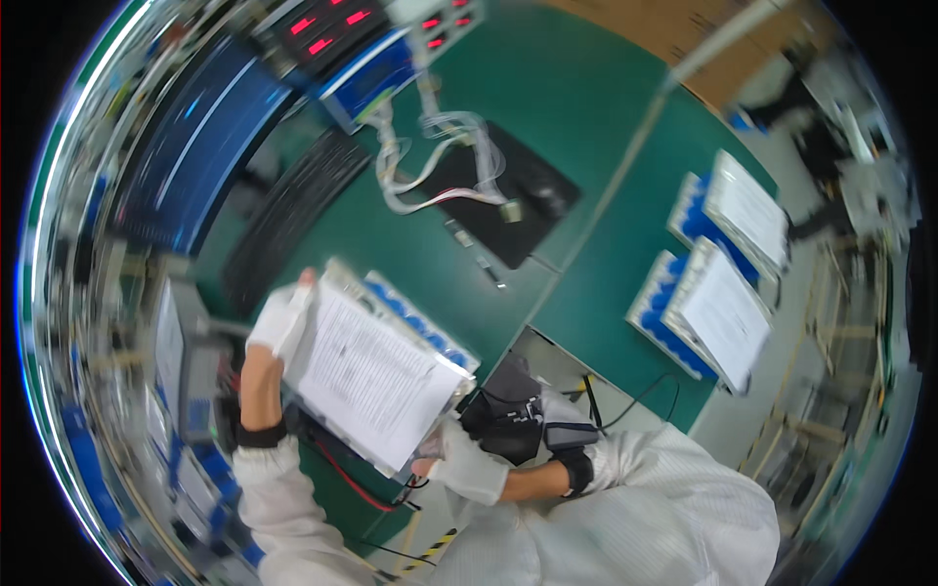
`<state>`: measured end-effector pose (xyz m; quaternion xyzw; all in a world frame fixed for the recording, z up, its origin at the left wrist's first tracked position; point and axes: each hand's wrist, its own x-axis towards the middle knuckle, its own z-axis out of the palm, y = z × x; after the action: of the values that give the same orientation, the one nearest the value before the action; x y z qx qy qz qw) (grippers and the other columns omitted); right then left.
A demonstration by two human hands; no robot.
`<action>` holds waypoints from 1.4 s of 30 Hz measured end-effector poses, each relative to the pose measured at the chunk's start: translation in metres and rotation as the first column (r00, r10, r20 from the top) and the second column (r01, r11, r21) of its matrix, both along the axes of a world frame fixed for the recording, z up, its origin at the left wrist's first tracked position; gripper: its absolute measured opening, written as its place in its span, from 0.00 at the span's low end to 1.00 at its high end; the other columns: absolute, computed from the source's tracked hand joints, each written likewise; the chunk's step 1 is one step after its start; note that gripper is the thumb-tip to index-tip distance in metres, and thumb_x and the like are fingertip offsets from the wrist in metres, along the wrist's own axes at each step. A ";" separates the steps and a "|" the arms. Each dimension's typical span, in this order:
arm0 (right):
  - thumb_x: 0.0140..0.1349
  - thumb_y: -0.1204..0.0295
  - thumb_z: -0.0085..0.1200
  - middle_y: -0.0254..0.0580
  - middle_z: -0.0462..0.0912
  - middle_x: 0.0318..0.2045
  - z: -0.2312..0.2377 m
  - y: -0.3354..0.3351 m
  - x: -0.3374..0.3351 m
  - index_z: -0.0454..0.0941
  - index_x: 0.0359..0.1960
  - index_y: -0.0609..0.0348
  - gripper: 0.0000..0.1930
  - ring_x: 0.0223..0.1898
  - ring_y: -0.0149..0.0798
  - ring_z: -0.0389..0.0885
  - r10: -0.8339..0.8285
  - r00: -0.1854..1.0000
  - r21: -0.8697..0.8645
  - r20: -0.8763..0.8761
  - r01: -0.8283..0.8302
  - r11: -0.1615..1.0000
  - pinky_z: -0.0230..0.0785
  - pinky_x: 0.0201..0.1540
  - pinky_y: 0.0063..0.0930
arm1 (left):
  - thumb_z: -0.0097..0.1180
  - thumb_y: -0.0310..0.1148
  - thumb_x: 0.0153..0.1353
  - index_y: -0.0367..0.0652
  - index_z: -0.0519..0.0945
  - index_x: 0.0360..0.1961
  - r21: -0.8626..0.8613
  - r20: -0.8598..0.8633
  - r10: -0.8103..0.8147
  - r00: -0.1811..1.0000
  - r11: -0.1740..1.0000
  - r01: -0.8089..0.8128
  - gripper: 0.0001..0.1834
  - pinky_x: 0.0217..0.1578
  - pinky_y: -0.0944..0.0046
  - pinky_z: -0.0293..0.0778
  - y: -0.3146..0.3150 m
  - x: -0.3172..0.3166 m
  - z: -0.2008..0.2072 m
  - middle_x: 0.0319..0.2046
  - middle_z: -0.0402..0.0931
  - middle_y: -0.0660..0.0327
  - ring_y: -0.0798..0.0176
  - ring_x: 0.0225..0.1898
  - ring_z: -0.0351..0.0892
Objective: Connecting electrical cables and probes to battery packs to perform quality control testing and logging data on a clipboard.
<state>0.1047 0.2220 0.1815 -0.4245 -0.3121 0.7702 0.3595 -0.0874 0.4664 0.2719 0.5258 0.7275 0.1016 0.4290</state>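
Note:
My two hands, in white gloves, hold a flat tray-like stack [430,332] with blue parts at its far edge and a printed sheet of paper [366,376] on top. My left hand [283,317] grips its left end. The near right corner is in the grip of my right hand [467,464]. Both forearms wear white sleeves and black wrist straps. The stack is tilted above the green bench [547,117].
A black mat [518,200] with a white cable bundle [430,166] lies further back. Instruments with red displays [391,39] stand at the rear. Two more paper-covered blue trays [718,313] [743,210] rest at the right. A black pouch [508,405] sits near my right hand.

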 end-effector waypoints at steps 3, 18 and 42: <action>0.55 0.70 0.59 0.47 0.72 0.44 0.034 0.021 0.027 0.60 0.53 0.68 0.27 0.47 0.39 0.72 0.201 0.979 0.046 -0.025 -0.199 0.979 0.65 0.53 0.30 | 0.42 0.55 0.67 0.32 0.79 0.43 0.147 -0.225 -0.090 0.970 0.981 0.125 0.31 0.47 0.58 0.67 -0.018 -0.018 0.004 0.37 0.80 0.51 0.57 0.41 0.76; 0.54 0.75 0.58 0.46 0.78 0.36 -0.082 -0.033 0.072 0.77 0.47 0.60 0.17 0.31 0.40 0.78 -0.138 0.744 0.682 0.654 -0.501 0.533 0.71 0.35 0.28 | 0.45 0.31 0.63 0.33 0.75 0.42 0.647 0.566 0.775 0.281 -0.206 -0.735 0.13 0.51 0.63 0.67 -0.437 0.006 -0.117 0.42 0.73 0.55 0.61 0.46 0.72; 0.45 0.86 0.57 0.43 0.77 0.30 -0.115 -0.034 0.119 0.77 0.34 0.58 0.14 0.30 0.42 0.77 -0.348 0.877 0.898 0.330 -0.178 0.403 0.69 0.32 0.35 | 0.52 0.40 0.65 0.35 0.72 0.41 -0.034 0.713 0.556 0.427 0.636 -0.771 0.16 0.37 0.59 0.74 -0.481 0.041 -0.234 0.35 0.79 0.51 0.57 0.35 0.79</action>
<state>0.2234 0.1880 0.0661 -0.3478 -0.7335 0.3261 0.4845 -0.0460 -0.0142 0.0380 0.1752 0.6462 0.5530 0.4960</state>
